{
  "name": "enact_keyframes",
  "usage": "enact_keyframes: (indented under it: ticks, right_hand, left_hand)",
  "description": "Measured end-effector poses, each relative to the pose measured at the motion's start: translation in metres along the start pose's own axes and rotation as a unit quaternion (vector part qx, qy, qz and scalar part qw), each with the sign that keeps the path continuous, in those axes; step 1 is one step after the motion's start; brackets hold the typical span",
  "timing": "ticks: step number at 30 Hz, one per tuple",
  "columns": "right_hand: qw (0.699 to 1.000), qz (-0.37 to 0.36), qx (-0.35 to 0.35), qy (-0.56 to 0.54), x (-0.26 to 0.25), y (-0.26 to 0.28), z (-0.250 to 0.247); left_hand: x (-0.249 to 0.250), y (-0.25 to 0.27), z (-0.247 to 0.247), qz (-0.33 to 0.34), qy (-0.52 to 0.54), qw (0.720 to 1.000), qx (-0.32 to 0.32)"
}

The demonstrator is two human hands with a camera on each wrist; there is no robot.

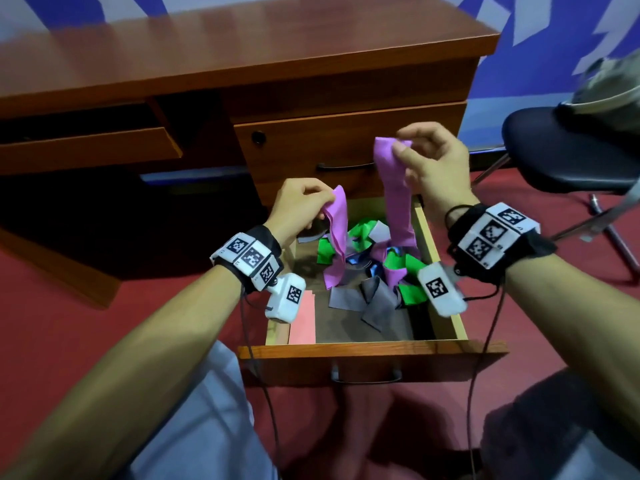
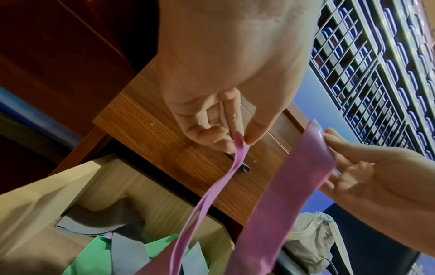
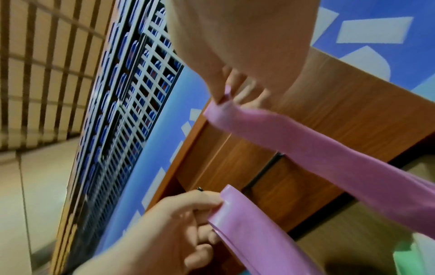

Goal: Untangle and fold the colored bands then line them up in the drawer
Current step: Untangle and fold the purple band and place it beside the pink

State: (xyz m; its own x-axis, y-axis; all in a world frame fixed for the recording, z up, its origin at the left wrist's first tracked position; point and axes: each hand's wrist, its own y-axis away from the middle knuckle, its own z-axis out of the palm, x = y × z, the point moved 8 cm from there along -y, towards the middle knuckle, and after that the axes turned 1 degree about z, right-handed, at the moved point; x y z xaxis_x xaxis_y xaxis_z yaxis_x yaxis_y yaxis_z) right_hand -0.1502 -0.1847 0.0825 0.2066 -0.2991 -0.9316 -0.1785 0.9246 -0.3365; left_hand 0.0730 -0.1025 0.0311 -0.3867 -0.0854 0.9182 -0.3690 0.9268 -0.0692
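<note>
The low wooden drawer stands pulled out. Inside it lies a tangle of bands: green, grey, blue and pink. Two pink band lengths rise out of the pile. My left hand pinches the top of the shorter length above the drawer's back left. Higher up, my right hand pinches the top of the longer length. In the left wrist view, my left hand grips the band edge-on, beside the wide pink length. The right wrist view shows my right hand on the pink band.
A flat salmon-pink piece lies along the drawer's left side. Behind the drawer is a closed one with a dark handle, under the desk top. A black chair carrying a cloth bundle stands to the right on red carpet.
</note>
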Motion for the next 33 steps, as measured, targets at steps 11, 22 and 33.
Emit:
enact_keyframes:
  ticks: [11,22,33]
  right_hand:
    - [0.949,0.201,-0.231,0.075,0.071,0.043,0.040]
    - [0.952,0.153,-0.256,0.074,0.069,0.051,0.059]
    - [0.952,0.115,-0.254,0.125,0.069,0.054,0.064]
  left_hand:
    - [-0.002,0.011,0.018,-0.026,-0.007,0.985,-0.169]
    - [-0.012,0.016,0.008,-0.076,-0.003,0.980,-0.185]
    - [-0.015,0.018,0.002,-0.071,0.001,0.979,-0.189]
